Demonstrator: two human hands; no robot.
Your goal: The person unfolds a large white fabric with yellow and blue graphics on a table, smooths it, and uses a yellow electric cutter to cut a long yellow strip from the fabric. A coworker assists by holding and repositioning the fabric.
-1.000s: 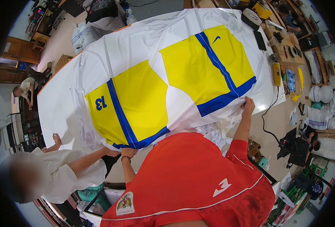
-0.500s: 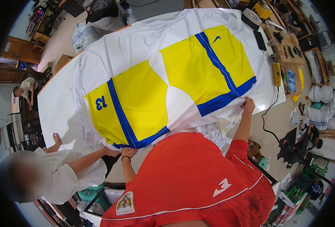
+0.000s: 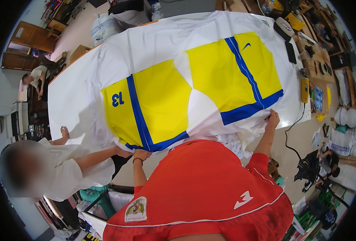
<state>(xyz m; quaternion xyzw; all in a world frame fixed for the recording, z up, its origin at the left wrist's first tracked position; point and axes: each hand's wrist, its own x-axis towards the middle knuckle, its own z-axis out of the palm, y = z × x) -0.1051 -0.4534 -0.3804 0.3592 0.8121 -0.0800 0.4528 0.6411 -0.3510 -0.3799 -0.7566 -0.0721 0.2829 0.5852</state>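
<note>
A wide white fabric sheet [image 3: 204, 110] printed with yellow and blue panels lies over the table. The left yellow panel [image 3: 162, 100] has a blue stripe and a blue number; the right yellow panel [image 3: 212, 76] carries a blue stripe and a small blue mark. My left hand [image 3: 142, 154], with a dark bracelet at the wrist, is closed on the sheet's near edge below the left panel. Farther right, my right hand [image 3: 272, 119] pinches the same edge near the right panel's corner. A co-worker's hand [image 3: 123, 152] touches the edge right beside my left hand.
The white table [image 3: 67, 100] shows at left, where the co-worker's other hand [image 3: 65, 132] rests. A black phone [image 3: 291, 52], a dark case [image 3: 284, 29] and a yellow corded tool [image 3: 304, 90] lie along the right side. Crumpled white fabric [image 3: 236, 146] hangs at the near edge.
The whole view has shifted, so table and fabric appear farther right. Both my hands keep their hold on the fabric edge; the co-worker's hand stays beside my left one.
</note>
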